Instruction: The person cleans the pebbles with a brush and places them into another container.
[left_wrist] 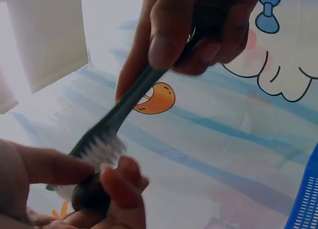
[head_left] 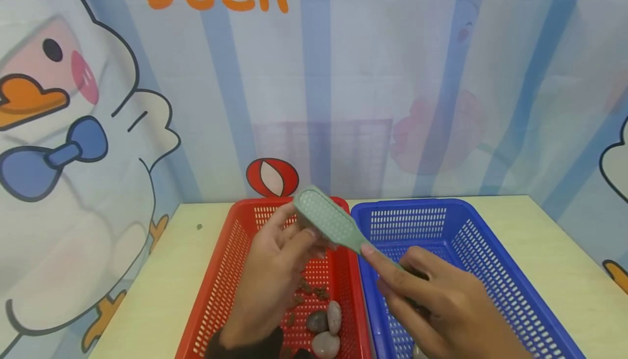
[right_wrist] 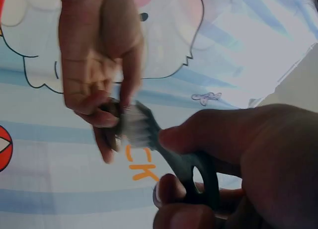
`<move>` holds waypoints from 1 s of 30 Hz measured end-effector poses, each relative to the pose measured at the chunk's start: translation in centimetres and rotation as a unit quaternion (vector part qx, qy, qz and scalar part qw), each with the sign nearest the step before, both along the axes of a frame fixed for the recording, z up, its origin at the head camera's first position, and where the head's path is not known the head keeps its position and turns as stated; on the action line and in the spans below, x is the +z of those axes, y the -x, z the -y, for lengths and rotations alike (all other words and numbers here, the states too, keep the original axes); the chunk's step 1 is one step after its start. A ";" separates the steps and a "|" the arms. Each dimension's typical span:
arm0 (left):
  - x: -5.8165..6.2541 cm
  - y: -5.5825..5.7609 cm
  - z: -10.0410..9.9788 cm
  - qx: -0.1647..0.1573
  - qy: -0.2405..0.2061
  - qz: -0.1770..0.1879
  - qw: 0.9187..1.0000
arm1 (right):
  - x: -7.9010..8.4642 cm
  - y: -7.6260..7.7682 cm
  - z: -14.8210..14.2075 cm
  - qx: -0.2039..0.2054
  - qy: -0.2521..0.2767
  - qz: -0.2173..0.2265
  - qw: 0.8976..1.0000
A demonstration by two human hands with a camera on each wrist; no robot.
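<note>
Above the red basket, my left hand (head_left: 270, 272) holds a dark stone (left_wrist: 91, 193) between thumb and fingers; the brush hides it in the head view. My right hand (head_left: 446, 299) grips the handle of a light green scrubbing brush (head_left: 330, 218), with one finger laid along its neck. White bristles (right_wrist: 136, 127) face the stone and sit right against it in both wrist views. The back of the brush head is up in the head view, tilted towards the upper left.
The red basket (head_left: 208, 288) holds several grey stones (head_left: 326, 344) and brown crumbs (head_left: 306, 285). Beside it on the right stands a blue basket (head_left: 510, 272), with part of a pale stone (head_left: 418, 352) showing. Both rest on a pale table (head_left: 554, 261) before a duck-print curtain (head_left: 343, 75).
</note>
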State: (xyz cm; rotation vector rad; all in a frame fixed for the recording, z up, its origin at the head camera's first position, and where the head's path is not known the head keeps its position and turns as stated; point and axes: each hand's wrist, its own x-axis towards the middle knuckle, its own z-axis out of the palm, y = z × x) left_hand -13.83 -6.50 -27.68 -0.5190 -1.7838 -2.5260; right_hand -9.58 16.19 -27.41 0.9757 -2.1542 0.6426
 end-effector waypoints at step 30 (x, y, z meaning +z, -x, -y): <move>0.0 -0.1 -0.5 -0.034 0.039 0.018 0.998 | -0.4 0.8 0.9 -0.038 0.010 0.005 0.999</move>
